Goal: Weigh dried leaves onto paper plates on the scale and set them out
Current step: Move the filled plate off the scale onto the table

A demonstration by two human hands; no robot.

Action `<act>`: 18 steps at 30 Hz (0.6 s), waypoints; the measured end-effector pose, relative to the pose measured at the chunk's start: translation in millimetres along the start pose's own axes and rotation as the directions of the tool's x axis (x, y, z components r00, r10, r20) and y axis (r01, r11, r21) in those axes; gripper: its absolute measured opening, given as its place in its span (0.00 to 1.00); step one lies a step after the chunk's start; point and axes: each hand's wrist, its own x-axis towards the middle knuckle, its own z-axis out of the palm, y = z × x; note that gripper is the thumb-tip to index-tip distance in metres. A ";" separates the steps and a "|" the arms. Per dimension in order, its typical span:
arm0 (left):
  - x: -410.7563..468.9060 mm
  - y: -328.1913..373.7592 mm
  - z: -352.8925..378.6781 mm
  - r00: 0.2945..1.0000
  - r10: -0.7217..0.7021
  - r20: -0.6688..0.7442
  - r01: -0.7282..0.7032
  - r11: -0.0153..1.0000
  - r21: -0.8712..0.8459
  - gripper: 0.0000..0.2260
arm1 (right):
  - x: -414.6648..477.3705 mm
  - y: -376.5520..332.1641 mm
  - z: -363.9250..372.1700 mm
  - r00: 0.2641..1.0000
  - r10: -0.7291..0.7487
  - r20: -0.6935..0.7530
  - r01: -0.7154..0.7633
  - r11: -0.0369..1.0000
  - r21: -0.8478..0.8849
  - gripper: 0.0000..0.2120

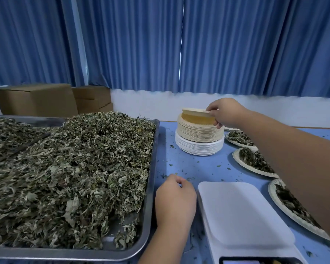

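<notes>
R hand fingers pinch top plate at 3 o'clock of stack, L hand loosely curled, empty; nested plates may lift together, skewing weight.

free: bare surface strip 6–12 o'clock between tray and scale, left hand in near end | blocked: tray 9 o'clock | scale 5 | filled plates 3, right forearm above | plate stack 1

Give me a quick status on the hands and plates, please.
Right hand pinching top paper plate, tilted up off the stack. Left hand resting curled between tray and scale. Scale bare, nothing blocking.
</notes>
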 end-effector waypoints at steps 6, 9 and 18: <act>-4.8 -0.3 -3.5 1.000 0.017 0.010 -0.016 0.999 -0.035 0.06 | -43.0 -2.1 -14.4 0.989 0.021 -0.150 0.005 0.986 0.167 0.11; -8.5 2.8 -7.3 0.999 0.041 -0.035 -0.046 0.988 -0.148 0.09 | -81.1 -1.4 -24.7 0.978 0.013 -0.209 0.049 0.956 0.288 0.10; -22.6 13.7 -20.1 0.999 0.036 0.000 -0.031 0.866 -0.499 0.10 | -222.8 24.0 -29.1 0.995 0.048 -0.090 0.023 0.755 0.655 0.09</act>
